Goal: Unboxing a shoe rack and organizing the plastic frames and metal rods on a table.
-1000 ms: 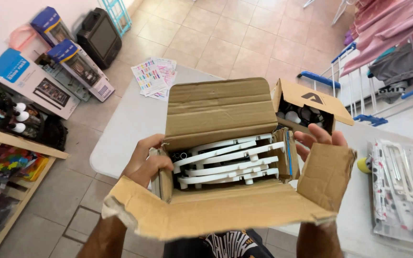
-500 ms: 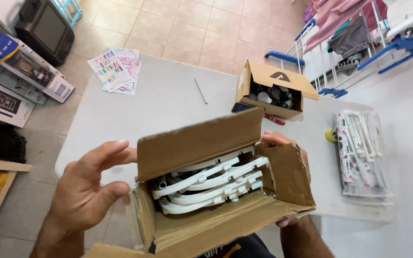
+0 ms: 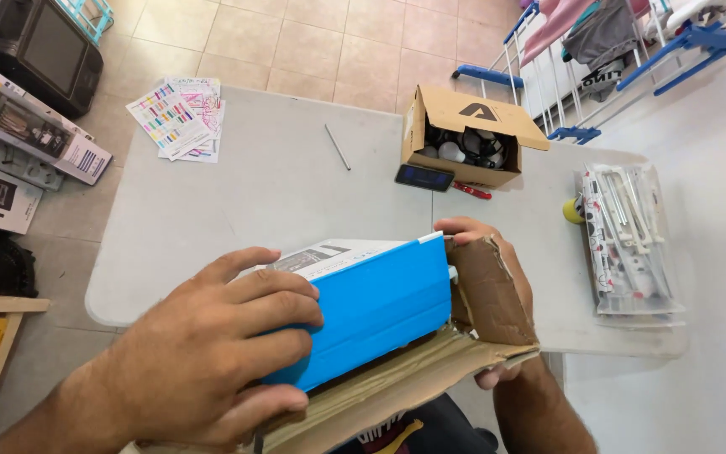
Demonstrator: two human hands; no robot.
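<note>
The left hand [image 3: 212, 353] lies spread, fingers flat, over the blue face of a blue-and-white carton [image 3: 363, 307]; half a second ago that hand hovered open and clear of the carton, and the carton itself faced the camera with its brown flaps up and curved white plastic parts showing inside. Those parts are now out of sight, so the carton has been turned and its printed outer face is uppermost. It sits just above the near edge of the grey table [image 3: 279, 193], tilted, with a long brown flap [image 3: 380, 387] hanging open along its lower side. On the evidence, the contents have been looked over and the carton is being rotated, with both hands now bearing on it. The right hand [image 3: 497, 294] clasps the carton's far end, fingers curled over the top of a torn brown end flap [image 3: 489, 290] and more fingers showing beneath; whether the thumb presses the flap shut cannot be made out from this angle. Across the table, well apart from the hands, stand a small open cardboard box [image 3: 464, 134] holding dark and pale items, with a dark flat device [image 3: 423, 177] touching its front, and at the far right a clear bag of white plastic parts [image 3: 628, 240].
</note>
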